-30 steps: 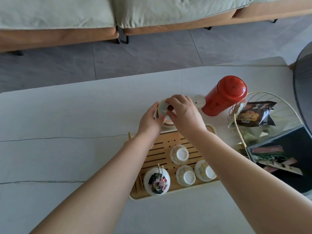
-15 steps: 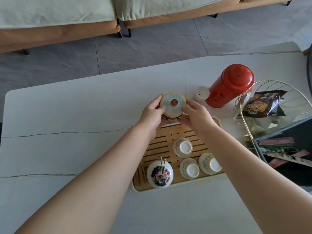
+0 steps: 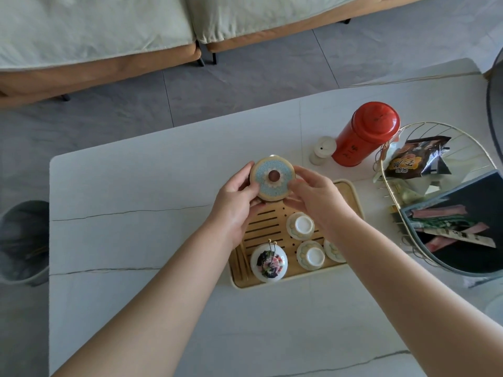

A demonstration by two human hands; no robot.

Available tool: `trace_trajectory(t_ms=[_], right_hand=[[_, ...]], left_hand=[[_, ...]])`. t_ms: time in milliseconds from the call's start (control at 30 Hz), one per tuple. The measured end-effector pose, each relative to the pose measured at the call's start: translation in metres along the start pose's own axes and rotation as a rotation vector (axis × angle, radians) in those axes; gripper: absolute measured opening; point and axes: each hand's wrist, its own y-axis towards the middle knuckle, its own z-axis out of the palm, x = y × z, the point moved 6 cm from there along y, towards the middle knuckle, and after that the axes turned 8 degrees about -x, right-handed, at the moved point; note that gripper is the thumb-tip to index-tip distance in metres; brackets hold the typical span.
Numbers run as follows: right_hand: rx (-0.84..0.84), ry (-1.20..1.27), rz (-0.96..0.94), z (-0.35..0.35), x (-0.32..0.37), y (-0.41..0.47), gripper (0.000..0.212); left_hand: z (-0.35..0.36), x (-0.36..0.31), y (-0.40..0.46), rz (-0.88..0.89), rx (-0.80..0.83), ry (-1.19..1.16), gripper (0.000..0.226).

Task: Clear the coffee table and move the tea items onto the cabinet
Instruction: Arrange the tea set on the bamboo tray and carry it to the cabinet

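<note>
A round lidded tea jar [image 3: 273, 178], blue and cream on top with a brown knob, is lifted above the far end of the bamboo tea tray [image 3: 356, 202]. My left hand [image 3: 236, 197] grips its left side and my right hand [image 3: 313, 197] its right side. On the tray stand three upturned white cups [image 3: 300, 225] and a white floral lidded pot [image 3: 269, 262]. A red tea tin [image 3: 364, 134] and a small cream lid-like piece [image 3: 322, 151] sit on the white coffee table [image 3: 136, 240] beyond the tray.
A gold wire basket [image 3: 435, 126] with snack packets and a dark tray of sachets [image 3: 462, 227] fill the table's right side. A grey bin [image 3: 21, 240] stands on the floor at left. A sofa [image 3: 109, 36] runs along the far side.
Both hands have lifted the jar off the tray's far end and tipped its top toward me. The view has drawn back, showing more of the table and the bin.
</note>
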Motion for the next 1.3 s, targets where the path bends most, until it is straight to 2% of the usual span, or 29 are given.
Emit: trace_trajectory(t_ms=[367, 900, 967, 1067, 1200, 1300], right_hand=[[0.004, -0.04, 0.117, 0.014, -0.047, -0.036, 0.031], [0.048, -0.097, 0.06, 0.016, -0.061, -0.041, 0.034], [0.005, -0.174, 0.051, 0.009, -0.059, -0.042, 0.033], [-0.106, -0.296, -0.006, -0.015, -0.052, -0.042, 0.045], [-0.253, -0.394, -0.05, -0.065, -0.05, -0.044, 0.04], [-0.313, -0.444, -0.014, -0.1, -0.061, -0.042, 0.04]], left_hand=[[-0.027, 0.056, -0.026, -0.17, -0.049, -0.039, 0.044], [-0.031, 0.069, -0.029, -0.067, -0.025, 0.083, 0.044], [-0.031, 0.068, -0.029, -0.061, -0.037, 0.129, 0.046], [-0.041, 0.065, -0.029, -0.011, -0.123, 0.276, 0.053], [-0.063, 0.065, -0.034, 0.003, -0.298, 0.31, 0.055], [-0.07, 0.074, -0.036, -0.031, -0.353, 0.366, 0.057]])
